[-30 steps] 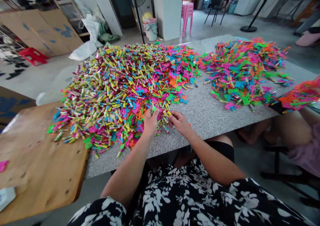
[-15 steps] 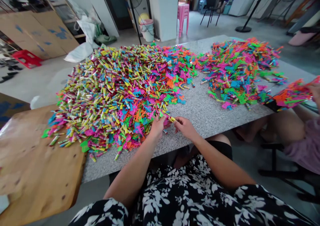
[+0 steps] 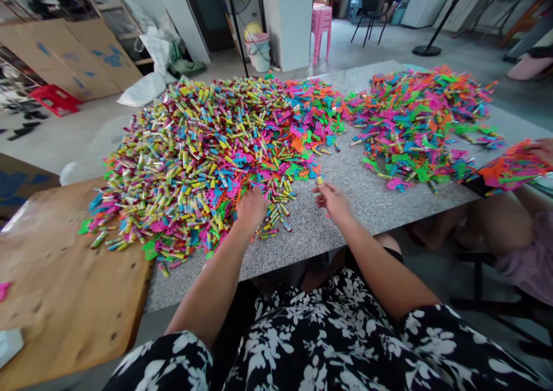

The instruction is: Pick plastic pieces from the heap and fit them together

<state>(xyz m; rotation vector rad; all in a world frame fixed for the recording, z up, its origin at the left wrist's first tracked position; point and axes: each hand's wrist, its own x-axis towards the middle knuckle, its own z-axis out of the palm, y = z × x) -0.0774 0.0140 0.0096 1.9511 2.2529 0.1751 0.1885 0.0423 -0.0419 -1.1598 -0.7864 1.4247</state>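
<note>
A large heap of small tubes with yellow, white and dark-red wrapping (image 3: 185,143) lies before me, mixed along its near side with bright plastic pieces (image 3: 235,178) in pink, green, orange and blue. My left hand (image 3: 252,209) reaches into the near edge of this heap; its fingertips are hidden among the pieces. Over the bare grey stone to the right, my right hand (image 3: 333,202) is closed, with a small yellow-wrapped tube (image 3: 319,180) standing up at its fingertips. Something orange shows at its palm, too small to name.
The speckled stone table (image 3: 311,230) carries a second colourful heap (image 3: 423,126) at right. A co-worker's hand (image 3: 543,151) rests by a dark container of bright pieces (image 3: 512,166). A wooden board (image 3: 78,293) adjoins at left; a pink stool (image 3: 322,22) stands behind.
My hands, together on one tube before, have come apart. The left has moved left into the heap; the right has shifted right and slightly up. Several tubes now show where the left hand was.
</note>
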